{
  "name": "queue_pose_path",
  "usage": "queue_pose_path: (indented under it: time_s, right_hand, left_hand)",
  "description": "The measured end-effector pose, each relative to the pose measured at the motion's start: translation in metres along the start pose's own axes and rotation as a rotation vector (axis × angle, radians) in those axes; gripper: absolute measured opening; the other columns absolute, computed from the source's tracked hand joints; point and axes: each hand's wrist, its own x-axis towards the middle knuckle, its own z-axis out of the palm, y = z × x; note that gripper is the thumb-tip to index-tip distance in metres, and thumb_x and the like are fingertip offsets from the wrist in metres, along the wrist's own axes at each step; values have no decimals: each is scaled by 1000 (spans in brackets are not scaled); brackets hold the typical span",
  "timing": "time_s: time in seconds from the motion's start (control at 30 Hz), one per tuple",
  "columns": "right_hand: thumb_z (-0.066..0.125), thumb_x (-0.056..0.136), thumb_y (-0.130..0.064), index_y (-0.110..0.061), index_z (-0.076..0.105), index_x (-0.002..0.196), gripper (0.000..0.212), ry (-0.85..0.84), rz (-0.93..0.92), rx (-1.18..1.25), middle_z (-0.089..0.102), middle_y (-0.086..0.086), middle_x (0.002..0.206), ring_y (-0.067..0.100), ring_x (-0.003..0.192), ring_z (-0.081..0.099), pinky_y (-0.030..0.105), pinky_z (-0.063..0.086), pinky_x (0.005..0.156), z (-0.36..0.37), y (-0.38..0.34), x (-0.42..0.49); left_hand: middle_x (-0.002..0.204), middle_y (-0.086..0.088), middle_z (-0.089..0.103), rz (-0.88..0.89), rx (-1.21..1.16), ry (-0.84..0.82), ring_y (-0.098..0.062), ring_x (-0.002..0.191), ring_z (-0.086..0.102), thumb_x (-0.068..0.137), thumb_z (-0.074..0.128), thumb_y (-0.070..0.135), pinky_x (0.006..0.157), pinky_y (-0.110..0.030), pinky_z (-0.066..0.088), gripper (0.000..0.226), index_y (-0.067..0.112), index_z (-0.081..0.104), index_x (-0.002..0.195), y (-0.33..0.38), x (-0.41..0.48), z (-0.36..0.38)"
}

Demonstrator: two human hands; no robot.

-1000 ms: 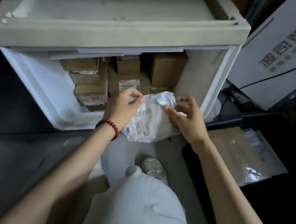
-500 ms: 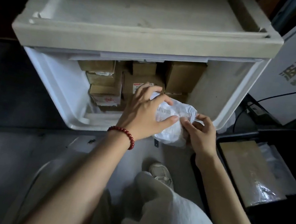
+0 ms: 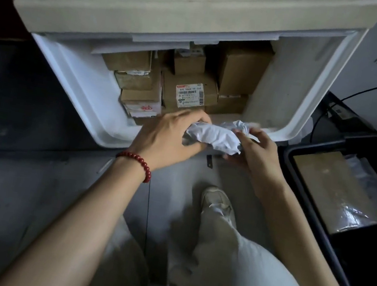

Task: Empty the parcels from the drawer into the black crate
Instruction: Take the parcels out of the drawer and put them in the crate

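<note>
Left hand (image 3: 168,137) and right hand (image 3: 258,154) grip the bag (image 3: 215,137) by its ends; I judge it soft, light, so bunch the plastic.

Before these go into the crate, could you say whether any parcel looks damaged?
The white bagged parcel, gripped by the left hand and right hand at the drawer front, is badly crumpled, though no tear shows. The cardboard boxes behind look intact.
</note>
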Motion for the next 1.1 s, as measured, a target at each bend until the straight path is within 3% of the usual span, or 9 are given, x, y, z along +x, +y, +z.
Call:
queue_pose_path:
  time_s: [0.1, 0.23, 0.33, 0.43, 0.6, 0.77, 0.87, 1.0, 1.1]
  right_hand:
    - [64, 92, -25, -1, 60, 115, 33, -30, 27, -16, 64, 11, 91, 8, 58, 64, 24, 56, 51, 9, 6, -5]
    - [60, 92, -42, -11, 61, 110, 35, -15, -19, -103, 64, -1, 101, 8, 83, 64, 39, 59, 81, 15, 8, -4]
    - [57, 91, -50, -17, 55, 124, 47, 22, -71, -166, 60, -5, 119, 9, 104, 59, 40, 53, 92, 16, 15, -6]
    - [59, 89, -49, -19, 42, 138, 60, 57, -163, -296, 47, 1, 141, 11, 121, 50, 36, 44, 104, 14, 21, -8]
    - [64, 88, -42, -18, 37, 144, 67, 89, -302, -448, 39, 0, 147, 15, 132, 40, 38, 38, 110, 13, 18, -7]
    - [67, 87, -36, -17, 57, 128, 46, -54, -344, -471, 62, -1, 125, 12, 113, 58, 28, 52, 88, 15, 17, -7]
    - [67, 88, -32, -13, 61, 110, 30, -103, -274, -400, 70, 13, 100, 21, 91, 66, 37, 55, 71, 19, 20, -7]
    - [68, 89, -27, -16, 56, 88, 16, -48, -167, -252, 67, 11, 84, 20, 78, 60, 37, 47, 72, 22, 22, -3]
    - [68, 88, -28, -16, 50, 100, 25, 98, -62, -115, 65, 9, 93, 18, 80, 62, 38, 51, 77, 20, 21, 0]
  left_hand:
    - [94, 17, 64, -75, -102, -1, -4, 81, 57, 84, 63, 43, 58, -15, 41, 20, 33, 58, 101, -8, -5, 0]
    - [91, 9, 67, -199, -215, 16, -12, 83, 62, 87, 61, 42, 72, -30, 52, 20, 28, 60, 102, -17, 2, 4]
    - [81, 5, 65, -270, -265, 44, -14, 74, 60, 88, 58, 47, 65, -30, 48, 23, 26, 59, 97, -19, 9, 8]
    - [83, 9, 61, -336, -230, 38, -11, 73, 59, 89, 54, 53, 57, -23, 42, 31, 26, 55, 105, -18, 17, 11]
    - [87, 3, 65, -351, -152, -16, -14, 68, 59, 92, 47, 56, 52, -22, 40, 34, 27, 52, 108, -15, 21, 13]
    - [85, 3, 66, -369, -170, -32, -16, 77, 61, 90, 42, 62, 63, -24, 47, 39, 31, 60, 106, -16, 18, 8]
    - [88, 6, 66, -352, -160, -27, -15, 81, 60, 90, 43, 62, 65, -26, 47, 39, 31, 62, 105, -17, 16, 6]
    - [120, 8, 58, -267, -187, -8, -11, 105, 53, 88, 53, 56, 76, -22, 43, 43, 30, 53, 123, -17, 12, 7]
    - [132, 5, 49, -97, -13, 43, -17, 121, 44, 80, 58, 62, 96, -33, 37, 57, 34, 47, 128, -18, 11, 6]
